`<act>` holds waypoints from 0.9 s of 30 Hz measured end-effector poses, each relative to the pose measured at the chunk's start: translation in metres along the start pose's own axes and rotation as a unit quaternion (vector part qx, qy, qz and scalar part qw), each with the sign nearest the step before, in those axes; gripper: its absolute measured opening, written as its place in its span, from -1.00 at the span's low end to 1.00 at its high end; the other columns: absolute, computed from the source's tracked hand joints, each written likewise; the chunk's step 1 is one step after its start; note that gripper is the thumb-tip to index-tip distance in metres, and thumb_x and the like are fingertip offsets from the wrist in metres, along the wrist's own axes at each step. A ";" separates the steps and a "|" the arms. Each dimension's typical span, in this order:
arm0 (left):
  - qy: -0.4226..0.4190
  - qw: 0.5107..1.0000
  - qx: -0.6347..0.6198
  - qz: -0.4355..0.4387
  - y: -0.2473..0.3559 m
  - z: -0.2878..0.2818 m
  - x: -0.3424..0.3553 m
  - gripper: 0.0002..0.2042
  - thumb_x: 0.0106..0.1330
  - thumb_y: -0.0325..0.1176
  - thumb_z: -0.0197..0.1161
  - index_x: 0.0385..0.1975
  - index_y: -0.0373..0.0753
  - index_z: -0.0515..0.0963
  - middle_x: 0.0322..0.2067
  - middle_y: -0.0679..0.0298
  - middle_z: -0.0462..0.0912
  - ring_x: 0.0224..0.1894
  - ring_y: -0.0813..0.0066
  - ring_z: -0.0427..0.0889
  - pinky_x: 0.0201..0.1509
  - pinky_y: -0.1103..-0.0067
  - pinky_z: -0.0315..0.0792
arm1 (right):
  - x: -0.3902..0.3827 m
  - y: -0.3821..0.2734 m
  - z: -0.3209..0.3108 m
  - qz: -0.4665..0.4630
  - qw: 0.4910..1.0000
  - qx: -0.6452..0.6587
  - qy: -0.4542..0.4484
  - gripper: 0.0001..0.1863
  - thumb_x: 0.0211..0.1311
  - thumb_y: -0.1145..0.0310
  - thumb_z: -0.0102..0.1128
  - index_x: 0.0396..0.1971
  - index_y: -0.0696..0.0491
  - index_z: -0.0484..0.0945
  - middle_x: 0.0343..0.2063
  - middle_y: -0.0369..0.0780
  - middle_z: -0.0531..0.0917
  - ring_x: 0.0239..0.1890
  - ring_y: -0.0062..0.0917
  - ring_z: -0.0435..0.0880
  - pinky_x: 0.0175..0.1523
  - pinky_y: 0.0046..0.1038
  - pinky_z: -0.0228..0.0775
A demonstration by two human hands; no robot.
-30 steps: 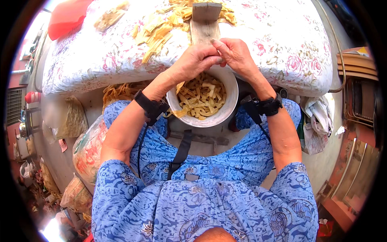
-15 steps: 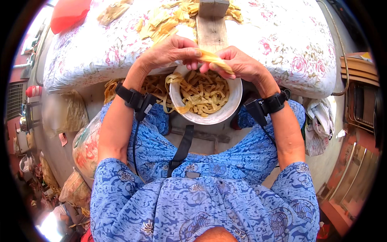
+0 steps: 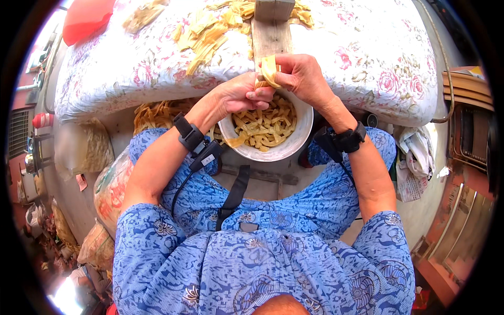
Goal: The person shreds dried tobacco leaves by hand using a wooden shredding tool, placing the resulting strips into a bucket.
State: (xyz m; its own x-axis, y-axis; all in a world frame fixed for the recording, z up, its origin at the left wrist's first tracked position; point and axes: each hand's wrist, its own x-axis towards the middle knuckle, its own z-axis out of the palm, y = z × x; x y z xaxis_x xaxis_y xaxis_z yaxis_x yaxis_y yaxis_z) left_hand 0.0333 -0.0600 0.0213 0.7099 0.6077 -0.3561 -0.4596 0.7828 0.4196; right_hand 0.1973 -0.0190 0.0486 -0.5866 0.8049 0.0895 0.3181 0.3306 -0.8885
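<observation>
Head view, looking down. My left hand [image 3: 242, 94] and my right hand [image 3: 300, 77] meet just above the far rim of the round white bowl [image 3: 302, 137] in my lap; both are closed in a pinch on one pale yellow, flat, curled strip [image 3: 270, 70], the right thumb and fingers at its upper end, the left fingertips at its lower end. Black straps with small units sit on both wrists.

Risk, as I judge it: the strip is held over the rim rather than over the middle of the bowl, so a loosened pinch could drop it between the bowl and the table edge. The bowl is already heaped with cut yellow strips [image 3: 262, 126] and rests on my knees with no hand on it; a shift of my legs could tip it.

Beyond my hands a worn wooden board [image 3: 270, 37] runs away from me across a table covered in a white cloth printed with pink roses [image 3: 367, 58], with loose yellow strips [image 3: 210, 37] scattered left of the board. A red plastic object [image 3: 86, 18] lies far left. Filled sacks [image 3: 107, 189] stand on the floor to my left, crumpled paper to my right.
</observation>
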 end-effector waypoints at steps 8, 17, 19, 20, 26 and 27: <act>-0.016 0.999 0.018 -0.030 0.000 0.007 0.004 -0.89 0.34 -0.41 -0.13 -0.36 -0.17 0.38 -0.70 0.50 0.29 -0.78 0.85 0.13 -0.64 0.80 0.04 | -0.003 0.004 -0.010 -0.061 0.990 -0.107 -0.066 -0.89 -0.12 0.33 0.14 -0.54 0.02 0.51 -0.68 -0.22 0.50 -0.61 -0.38 0.47 -0.48 -0.49 0.31; 0.223 0.893 0.192 0.341 0.008 0.020 0.015 -0.86 0.29 -0.40 -0.03 -0.35 -0.31 0.45 -0.60 0.38 0.48 -0.64 0.77 0.35 -0.55 0.81 0.26 | 0.003 -0.013 -0.002 -0.041 0.956 -0.219 0.189 -0.79 -0.08 0.18 0.21 -0.54 0.02 0.56 -0.67 -0.27 0.52 -0.58 -0.38 0.50 -0.51 -0.43 0.27; 0.230 0.857 0.274 0.370 0.012 0.018 0.012 -0.83 0.30 -0.38 -0.03 -0.36 -0.31 0.48 -0.56 0.34 0.53 -0.58 0.73 0.42 -0.53 0.80 0.29 | 0.007 -0.017 -0.001 -0.010 0.976 -0.142 0.166 -0.79 -0.04 0.19 0.20 -0.52 0.02 0.60 -0.76 -0.27 0.53 -0.69 -0.42 0.49 -0.53 -0.48 0.28; 0.218 0.857 0.279 0.375 0.012 0.018 0.010 -0.83 0.30 -0.36 -0.02 -0.38 -0.32 0.48 -0.58 0.33 0.53 -0.59 0.72 0.43 -0.54 0.80 0.30 | 0.008 -0.014 -0.002 -0.002 0.984 -0.094 0.153 -0.80 -0.05 0.21 0.20 -0.52 0.02 0.61 -0.76 -0.26 0.53 -0.70 -0.46 0.49 -0.53 -0.50 0.29; 0.208 0.820 0.416 0.334 0.016 0.024 0.000 -0.78 0.30 -0.29 0.00 -0.44 -0.34 0.46 -0.60 0.29 0.55 -0.61 0.67 0.49 -0.54 0.76 0.37 | 0.013 0.002 -0.002 0.035 0.993 -0.003 0.110 -0.83 -0.08 0.28 0.17 -0.55 0.06 0.62 -0.75 -0.25 0.55 -0.71 -0.59 0.47 -0.53 -0.55 0.30; 0.223 0.797 0.455 0.329 0.012 0.020 0.003 -0.77 0.30 -0.29 0.00 -0.45 -0.34 0.46 -0.59 0.28 0.55 -0.61 0.66 0.50 -0.54 0.75 0.37 | 0.011 -0.005 -0.001 0.030 0.993 -0.016 0.110 -0.83 -0.09 0.29 0.17 -0.56 0.07 0.61 -0.76 -0.25 0.55 -0.71 -0.58 0.47 -0.53 -0.54 0.30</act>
State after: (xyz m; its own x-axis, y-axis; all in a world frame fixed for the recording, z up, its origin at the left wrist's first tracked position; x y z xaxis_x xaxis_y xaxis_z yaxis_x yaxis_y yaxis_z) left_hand 0.0402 -0.0511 0.0420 0.1216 0.9924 0.0160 0.0671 -0.0243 0.9975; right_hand 0.1900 -0.0113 0.0545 -0.3900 0.9108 0.1355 0.3743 0.2912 -0.8804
